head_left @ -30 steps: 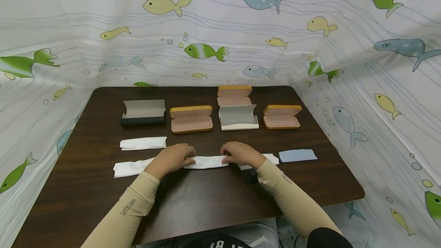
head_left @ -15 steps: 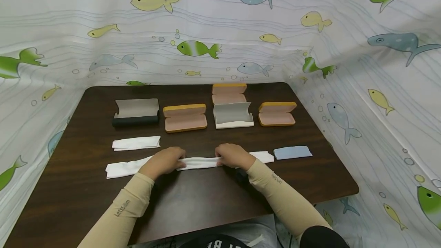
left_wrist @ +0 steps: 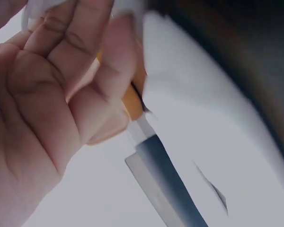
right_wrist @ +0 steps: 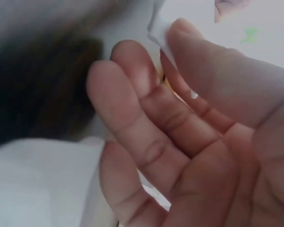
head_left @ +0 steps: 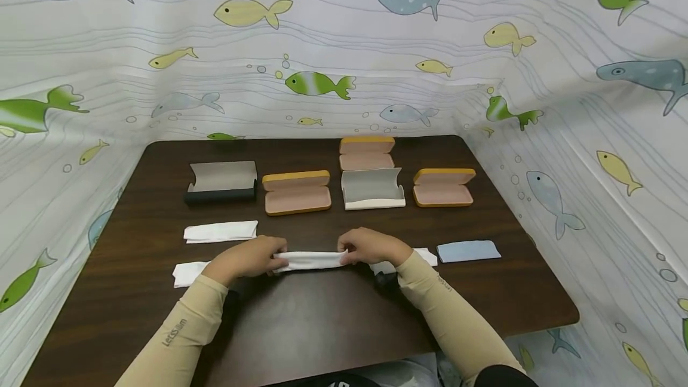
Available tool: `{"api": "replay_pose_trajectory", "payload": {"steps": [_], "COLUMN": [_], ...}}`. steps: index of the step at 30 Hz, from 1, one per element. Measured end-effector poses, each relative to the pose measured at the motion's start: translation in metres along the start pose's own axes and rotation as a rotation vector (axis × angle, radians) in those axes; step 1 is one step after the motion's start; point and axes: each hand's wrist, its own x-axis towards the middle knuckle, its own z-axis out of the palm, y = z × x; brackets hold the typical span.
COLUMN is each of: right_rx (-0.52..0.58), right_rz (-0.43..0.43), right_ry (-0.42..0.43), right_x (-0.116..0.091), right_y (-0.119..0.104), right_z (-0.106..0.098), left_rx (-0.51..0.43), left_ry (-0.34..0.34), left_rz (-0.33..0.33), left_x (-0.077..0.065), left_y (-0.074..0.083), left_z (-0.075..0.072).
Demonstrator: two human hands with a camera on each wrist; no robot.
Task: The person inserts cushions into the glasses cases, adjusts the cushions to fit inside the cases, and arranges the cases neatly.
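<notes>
A strip of folded white cloth [head_left: 312, 260] stretches between my two hands at the table's middle. My left hand [head_left: 246, 259] pinches its left end, and my right hand [head_left: 375, 246] pinches the right end between thumb and fingers. In the right wrist view the thumb [right_wrist: 187, 40] lies against a white cloth edge. A second white cloth [head_left: 187, 274] lies partly behind the left forearm, with another white cloth [head_left: 220, 232] farther back. Beside the right wrist is one more white cloth [head_left: 428, 255], partly covered, then a folded light-blue cloth [head_left: 469, 251].
Opened glasses cases stand along the back: a dark one [head_left: 221, 194], an orange one [head_left: 297, 200], a white one [head_left: 373, 199], another orange one [head_left: 367, 161] behind it, and an orange one [head_left: 444, 194] at right. A fish-print curtain [head_left: 322, 28] hangs behind the brown table [head_left: 312, 315].
My left hand has shifted leftward to the cloth's left end. My fingertips now pinch both ends, and the cloth's right end looks slightly raised. The head view has also shifted a little.
</notes>
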Motion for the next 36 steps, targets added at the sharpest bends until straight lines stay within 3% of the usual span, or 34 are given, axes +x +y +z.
{"api": "replay_pose_trajectory", "payload": {"steps": [6,13,17,22,26,31,36], "right_rx": [0.094,0.092,0.139,0.161,0.173,0.154,0.042], "right_rz": [0.013,0.053,0.109,0.132,0.164,0.238,0.319], "right_ry": [-0.024,0.035,0.092,0.146,0.156,0.176,0.22], "right_x": [0.01,0.036,0.054,0.079,0.097,0.108,0.113], "right_y": [0.007,0.011,0.017,0.024,0.028,0.03,0.028], "right_z": [-0.008,-0.022,-0.039,-0.055,-0.06,-0.06,-0.055], "left_rx": [-0.042,-0.158,-0.266,-0.394,-0.444,-0.386,-0.216], "left_ry": [-0.021,0.085,0.132,0.182,0.221,0.26,0.307], "left_rz": [-0.003,-0.01,-0.087,-0.249,-0.34,-0.364,-0.342], "left_x": [0.008,0.021,0.036,0.05,0.057,0.064,0.07], "left_y": [-0.011,-0.031,-0.04,-0.051,-0.058,-0.064,-0.065], "left_z": [-0.01,-0.025,-0.037,-0.048,-0.052,-0.052,-0.05]}}
